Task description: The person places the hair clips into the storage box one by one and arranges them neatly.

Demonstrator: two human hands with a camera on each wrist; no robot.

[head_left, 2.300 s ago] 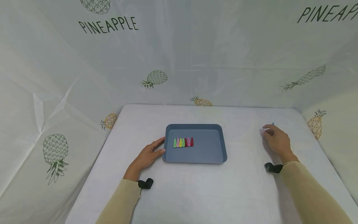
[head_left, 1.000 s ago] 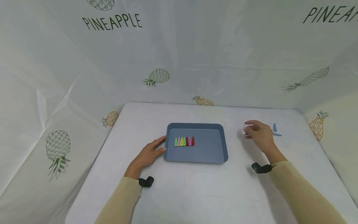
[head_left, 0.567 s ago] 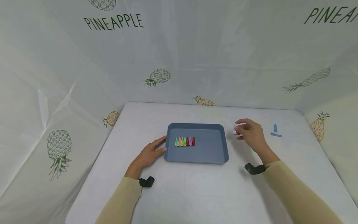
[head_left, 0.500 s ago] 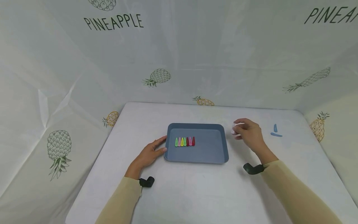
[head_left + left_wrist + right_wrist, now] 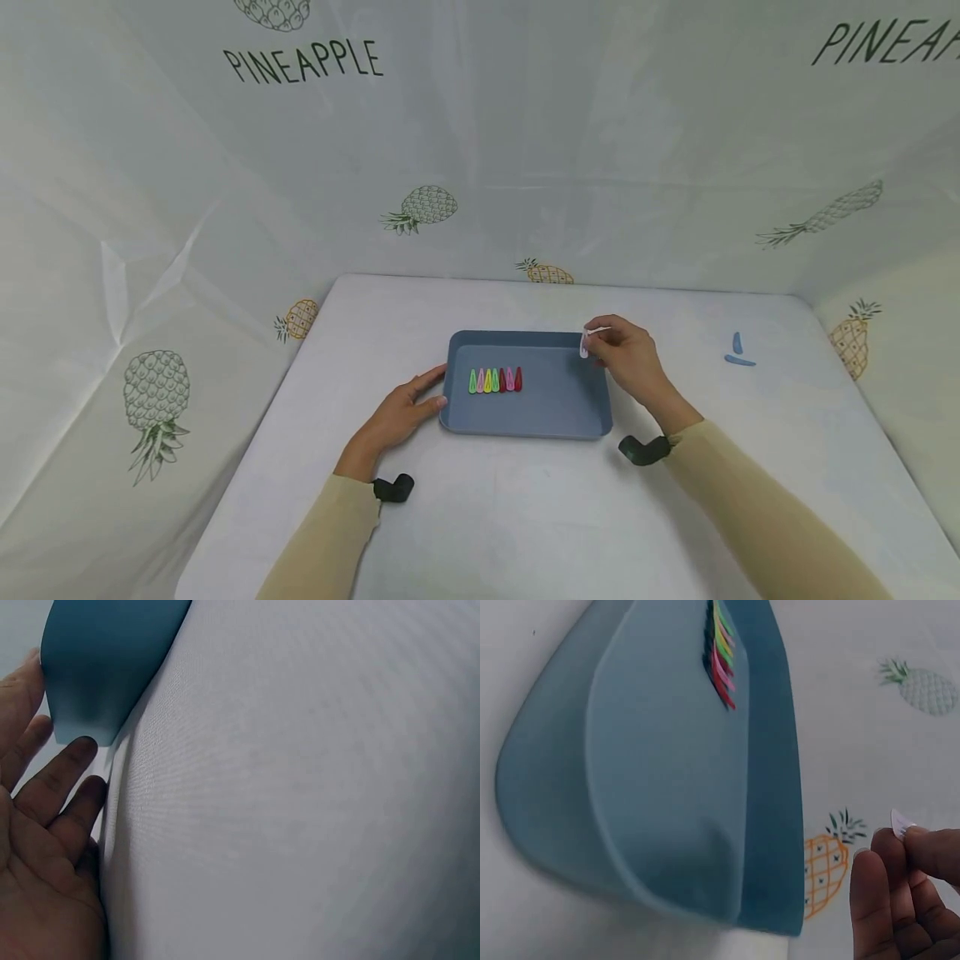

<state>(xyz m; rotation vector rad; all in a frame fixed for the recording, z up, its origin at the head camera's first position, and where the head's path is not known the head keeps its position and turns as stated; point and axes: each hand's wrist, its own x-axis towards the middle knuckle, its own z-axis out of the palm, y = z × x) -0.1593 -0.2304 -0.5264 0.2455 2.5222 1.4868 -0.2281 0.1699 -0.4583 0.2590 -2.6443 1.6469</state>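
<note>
My right hand [image 5: 628,354] pinches a pale pink hair clip [image 5: 584,345] between thumb and finger, over the far right corner of the blue-grey tray [image 5: 558,408]. In the right wrist view only the tip of that hair clip [image 5: 900,823] shows past the fingers. Inside the tray, left of its middle, several snap hair clips [image 5: 495,381] in green, pink, yellow and red stand in a neat side-by-side row. My left hand [image 5: 396,417] touches the tray's left edge, its fingers extended; the left wrist view shows fingertips right at the tray wall [image 5: 105,675].
Two blue hair clips [image 5: 737,342] lie on the white table [image 5: 525,517] at the far right. A pineapple-print sheet [image 5: 600,167] hangs behind the table and along its sides.
My right hand has carried the pale pink hair clip leftward from the table's right side to over the tray, uncovering the blue clips. The left hand stays at the tray.
</note>
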